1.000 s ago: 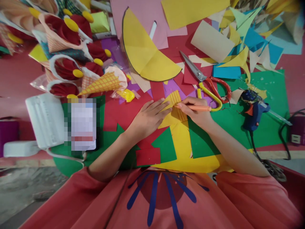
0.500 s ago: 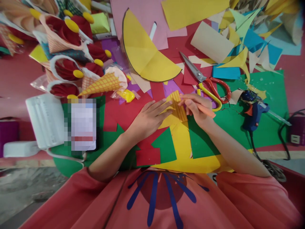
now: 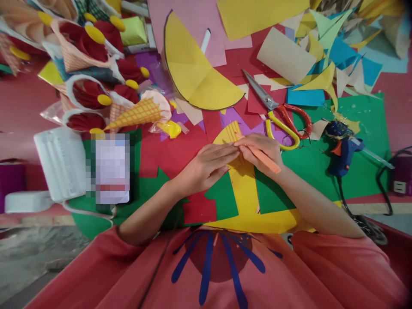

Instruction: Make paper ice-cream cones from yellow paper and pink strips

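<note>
Orange pen point(image 3: 264, 159) sits in the right hand point(image 3: 264, 150) (striped paper point(image 3: 228, 133) below).

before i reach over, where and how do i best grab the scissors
I'd grip the scissors by the red and yellow handles, coming from the right over the green sheet. The pointed blades aim away to the far left, and the right hand with its orange pen sits close to the yellow loop.
</note>
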The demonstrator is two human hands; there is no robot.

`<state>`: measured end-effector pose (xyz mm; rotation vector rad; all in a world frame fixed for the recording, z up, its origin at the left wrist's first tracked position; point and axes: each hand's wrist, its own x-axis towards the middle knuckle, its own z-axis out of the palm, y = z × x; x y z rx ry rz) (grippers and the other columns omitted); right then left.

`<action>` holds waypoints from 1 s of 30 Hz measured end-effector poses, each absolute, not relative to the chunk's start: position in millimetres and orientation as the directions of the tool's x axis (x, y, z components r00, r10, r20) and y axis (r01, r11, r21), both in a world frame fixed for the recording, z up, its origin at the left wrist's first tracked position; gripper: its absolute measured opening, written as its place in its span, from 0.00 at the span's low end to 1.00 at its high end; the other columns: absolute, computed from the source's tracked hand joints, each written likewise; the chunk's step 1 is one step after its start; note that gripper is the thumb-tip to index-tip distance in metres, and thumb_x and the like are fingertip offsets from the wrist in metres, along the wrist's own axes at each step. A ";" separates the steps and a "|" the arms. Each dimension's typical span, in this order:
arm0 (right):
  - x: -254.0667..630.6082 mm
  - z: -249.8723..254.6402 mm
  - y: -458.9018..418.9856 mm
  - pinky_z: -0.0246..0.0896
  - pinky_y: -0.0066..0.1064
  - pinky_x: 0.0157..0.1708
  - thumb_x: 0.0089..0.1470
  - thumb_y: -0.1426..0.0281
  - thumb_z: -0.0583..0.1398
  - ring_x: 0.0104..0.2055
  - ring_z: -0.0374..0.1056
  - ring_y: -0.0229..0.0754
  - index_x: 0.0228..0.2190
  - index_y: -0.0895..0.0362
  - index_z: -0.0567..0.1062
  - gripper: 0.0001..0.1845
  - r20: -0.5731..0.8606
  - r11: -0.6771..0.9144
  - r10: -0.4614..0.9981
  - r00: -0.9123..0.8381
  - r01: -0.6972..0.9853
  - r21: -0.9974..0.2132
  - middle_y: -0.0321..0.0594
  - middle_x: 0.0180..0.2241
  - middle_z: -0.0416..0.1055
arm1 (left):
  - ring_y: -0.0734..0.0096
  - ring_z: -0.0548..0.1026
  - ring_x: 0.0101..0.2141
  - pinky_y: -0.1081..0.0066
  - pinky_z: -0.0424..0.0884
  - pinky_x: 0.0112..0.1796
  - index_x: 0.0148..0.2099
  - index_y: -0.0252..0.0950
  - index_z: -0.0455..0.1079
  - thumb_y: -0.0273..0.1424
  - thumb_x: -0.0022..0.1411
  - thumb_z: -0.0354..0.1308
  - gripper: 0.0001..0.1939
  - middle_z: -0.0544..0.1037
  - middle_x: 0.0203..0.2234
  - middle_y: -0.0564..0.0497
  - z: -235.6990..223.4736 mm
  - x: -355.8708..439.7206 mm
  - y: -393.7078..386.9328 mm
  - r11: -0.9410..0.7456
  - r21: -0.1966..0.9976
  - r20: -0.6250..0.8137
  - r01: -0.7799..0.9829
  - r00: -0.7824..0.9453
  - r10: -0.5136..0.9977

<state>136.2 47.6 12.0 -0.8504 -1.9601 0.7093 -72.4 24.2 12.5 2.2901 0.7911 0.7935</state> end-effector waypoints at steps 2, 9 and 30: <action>135.6 13.2 47.1 0.70 0.25 0.37 0.56 0.77 0.58 0.35 0.75 0.34 0.35 0.53 0.76 0.09 0.454 0.572 0.803 -0.386 0.286 -0.768 0.36 0.32 0.78 | 0.64 0.69 0.58 0.60 0.68 0.55 0.62 0.39 0.61 0.27 0.68 0.50 0.21 0.73 0.55 0.43 13.6 -72.0 24.3 -0.639 0.700 0.331 0.318 0.648 0.686; 138.1 13.2 46.5 0.72 0.28 0.36 0.56 0.74 0.58 0.34 0.76 0.36 0.33 0.55 0.76 0.06 0.379 0.467 0.873 -0.308 0.303 -0.830 0.37 0.31 0.79 | 0.65 0.69 0.57 0.61 0.68 0.54 0.59 0.37 0.64 0.26 0.69 0.49 0.18 0.73 0.54 0.41 18.2 -72.5 25.7 -0.656 0.696 0.369 0.292 0.637 0.676; 146.4 10.0 46.0 0.55 0.25 0.19 0.57 0.50 0.55 0.21 0.63 0.32 0.36 0.55 0.73 0.20 0.008 0.015 0.974 -0.228 0.031 -0.999 0.33 0.24 0.68 | 0.63 0.77 0.45 0.60 0.70 0.47 0.47 0.35 0.74 0.32 0.68 0.52 0.12 0.79 0.44 0.45 6.2 -80.0 29.3 -0.749 0.392 0.358 0.535 0.661 0.659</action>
